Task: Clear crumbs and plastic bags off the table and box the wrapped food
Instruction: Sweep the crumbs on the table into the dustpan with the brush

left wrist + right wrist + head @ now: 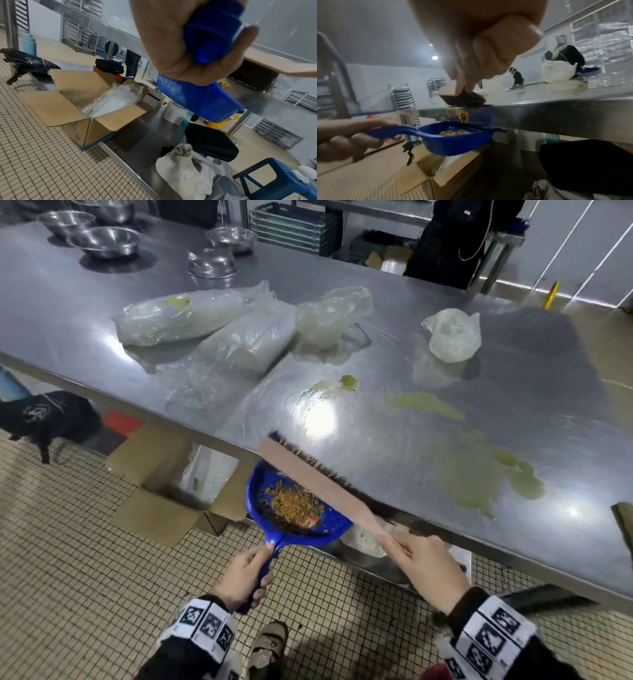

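Note:
My left hand [245, 575] grips the handle of a blue dustpan [294, 534], held just under the steel table's [513, 412] front edge. Orange-brown crumbs [294, 505] lie in the pan, and more crumbs [462, 115] are falling off the edge. My right hand [426, 568] grips the wooden handle of a long brush [318, 477] whose dark bristles rest along the table edge. Two wrapped food packs [181, 316] [248, 338] lie at the table's middle left. Crumpled plastic bags [334, 314] [454, 333] sit to their right. An open cardboard box [82, 106] stands below.
Greenish smears [428, 405] mark the tabletop near the front right. Steel bowls [102, 241] stand at the far left of the table. A lower shelf holds a white cloth bag [185, 174] and a black case [211, 143]. A blue stool [281, 180] stands on the tiled floor.

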